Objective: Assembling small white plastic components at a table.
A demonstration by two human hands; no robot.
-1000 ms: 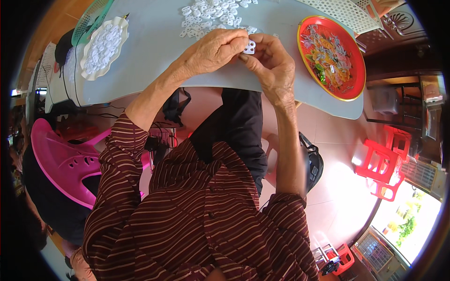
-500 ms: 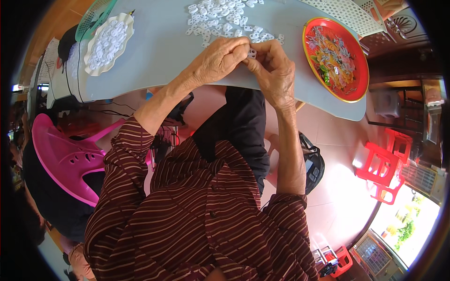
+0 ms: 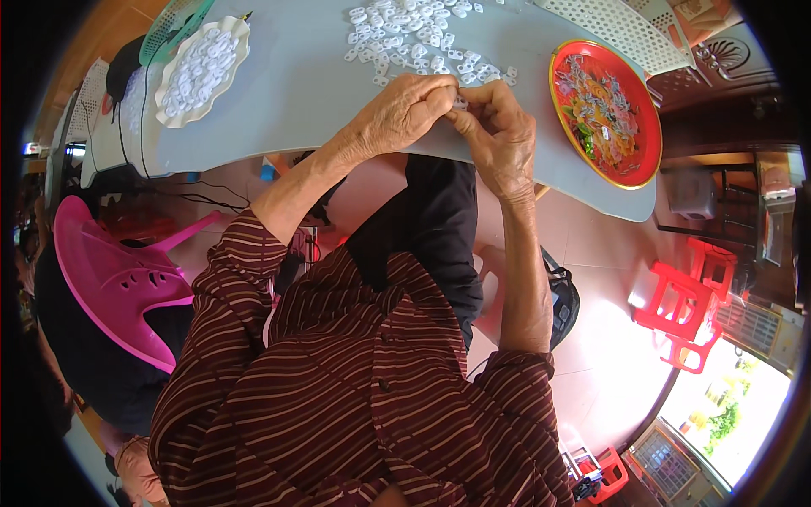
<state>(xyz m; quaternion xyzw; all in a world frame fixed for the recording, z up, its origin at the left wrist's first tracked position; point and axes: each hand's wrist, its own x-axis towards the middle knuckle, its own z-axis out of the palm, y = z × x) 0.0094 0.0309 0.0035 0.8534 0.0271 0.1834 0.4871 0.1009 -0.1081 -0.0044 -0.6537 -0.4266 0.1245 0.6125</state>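
Note:
Over the near edge of the grey-blue table (image 3: 304, 93), my two hands meet at the fingertips. Both pinch a small white plastic piece (image 3: 460, 102), mostly covered by the fingers. My left hand (image 3: 407, 116) has its fingers curled in around it, while my right hand (image 3: 502, 139) grips from the other side with thumb and forefinger. Just beyond lie many loose white pieces with holes (image 3: 410, 25), scattered on the tabletop. To the right, a round red tray (image 3: 645, 127) with a flower pattern and gold rim holds small silvery bits and a white piece.
At the left a white scalloped dish (image 3: 242, 52) is heaped with white pieces, beside a green basket (image 3: 173, 25). A white perforated basket (image 3: 621, 35) stands far right. Below are a pink chair (image 3: 110, 270), a black bag (image 3: 568, 308) and red stools (image 3: 676, 300). Cables hang at left.
The whole view has shifted slightly, the table things sitting a little lower. Both hands keep the same pinch on the white piece.

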